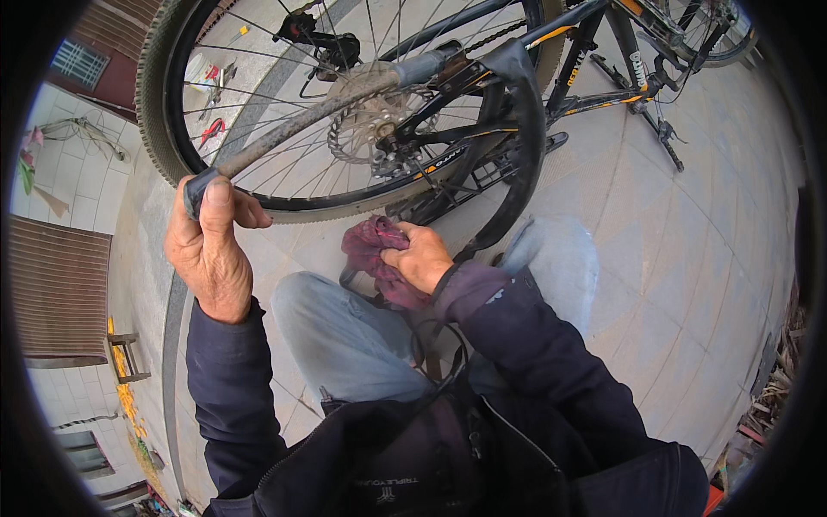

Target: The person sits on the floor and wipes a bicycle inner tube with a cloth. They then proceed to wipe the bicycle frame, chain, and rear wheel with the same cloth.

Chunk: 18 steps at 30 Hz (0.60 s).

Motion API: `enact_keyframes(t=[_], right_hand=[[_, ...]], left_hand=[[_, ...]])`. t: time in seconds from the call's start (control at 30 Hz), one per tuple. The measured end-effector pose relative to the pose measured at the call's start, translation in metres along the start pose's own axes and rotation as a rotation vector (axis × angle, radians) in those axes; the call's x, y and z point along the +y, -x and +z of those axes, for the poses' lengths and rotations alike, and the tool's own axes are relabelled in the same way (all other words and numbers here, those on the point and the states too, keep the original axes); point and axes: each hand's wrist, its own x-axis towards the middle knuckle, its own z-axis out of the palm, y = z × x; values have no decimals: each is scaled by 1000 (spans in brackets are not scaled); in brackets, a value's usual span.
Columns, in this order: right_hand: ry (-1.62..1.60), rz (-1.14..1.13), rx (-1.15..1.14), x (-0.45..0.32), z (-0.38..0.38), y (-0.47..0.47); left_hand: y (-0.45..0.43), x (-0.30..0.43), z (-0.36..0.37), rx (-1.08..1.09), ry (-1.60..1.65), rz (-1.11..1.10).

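My left hand [216, 245] grips the dark sleeve at the near end of a worn, rust-stained rod [291, 129]. The rod slants up and right across the spokes to a grey sleeve [426, 64] near the bicycle frame. My right hand [420, 255] holds a crumpled dark red cloth [378, 249] above my knees. Before me lies a bicycle wheel with a knobby tyre [158, 110] and a disc brake rotor [339, 132], mounted in a black and orange frame [555, 32]. A black rubber tube [533, 142] hangs in a curve from the frame to near my right wrist.
Beyond the spokes, a white tub [201, 72], red-handled pliers or scissors [212, 131] and other small tools lie on the ground. The bicycle's handlebar [665, 139] and other wheel are at the upper right. A small wooden stool [132, 357] stands far left by a wall.
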Motion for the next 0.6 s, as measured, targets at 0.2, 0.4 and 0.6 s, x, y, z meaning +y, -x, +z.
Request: enact_keyframes(t=[0.2, 0.4, 0.6], right_hand=[[-16, -34, 18, 13, -1, -3], [-89, -23, 21, 17, -1, -5], [-676, 0, -9, -8, -19, -1]], left_hand=[[-40, 57, 27, -25, -134, 171], [-84, 102, 77, -185, 91, 496], [-59, 56, 59, -229, -96, 291]])
